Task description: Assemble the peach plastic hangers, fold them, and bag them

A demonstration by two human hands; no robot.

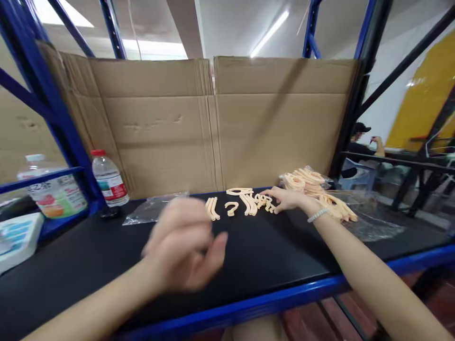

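— Right hand (pixel 286 199)?
— Stretched far across the black shelf top (pixel 270 265), palm down, fingers spread loosely over a small cluster of peach curved plastic pieces (pixel 265 202). Touching them, not clenched on any; more like pinning or sorting than lifting.
— And the rest of those pieces?
— Laid out in separate little groups just left of that hand: a bundle of curved strips (pixel 212 208), a single hook shape (pixel 231 207), another bundle (pixel 250 204), a flat loop (pixel 239 191) behind. Kept apart by shape, apparently. Bulk heap (pixel 313 187) on clear plastic wrap (pixel 369 222), just behind the right wrist, within easy reach.
— Left hand (pixel 183 246)?
— Raised above the near shelf edge, blurred, fingers half curled. Holding anything? Cannot tell; nothing visible in it.
— Elsewhere?
— Empty clear bag (pixel 149 213) and red-capped water bottle (pixel 108 180) left; cardboard sheets (pixel 213 123) standing as a backstop.
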